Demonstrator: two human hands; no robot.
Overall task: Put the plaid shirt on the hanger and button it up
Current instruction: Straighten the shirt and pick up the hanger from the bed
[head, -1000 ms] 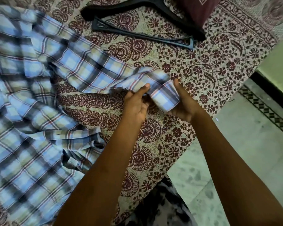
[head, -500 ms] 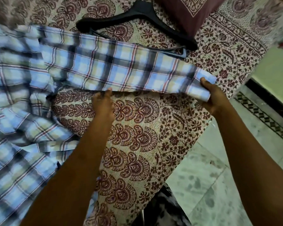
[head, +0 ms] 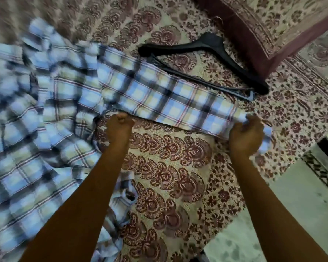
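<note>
Plaid shirt [head: 45, 140] sprawls at nine o'clock on the bedspread [head: 169, 167]; our left hand [head: 119, 127] and right hand [head: 246, 135] each clutch its sleeve [head: 169, 99], stretching it flat. We judge this untangles it for the hanger [head: 203, 59], lying at one o'clock, partly under the sleeve.

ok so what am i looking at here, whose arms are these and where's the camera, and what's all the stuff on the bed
There is no machine here: these are a person's two bare arms. The single picture comes from a wide-angle camera worn on the person's head, looking forward and down, so the arms reach in from the bottom edge.

The surface is a bed cover printed with maroon flowers. On it lies a blue plaid shirt, mostly bunched at the left and blurred. One sleeve is stretched out flat. The left hand has a grip on the sleeve's near edge close to the shirt's body, and the right hand holds the cuff end.

Beyond the sleeve lies a black hanger, untouched, with a maroon pillow behind it.
</note>
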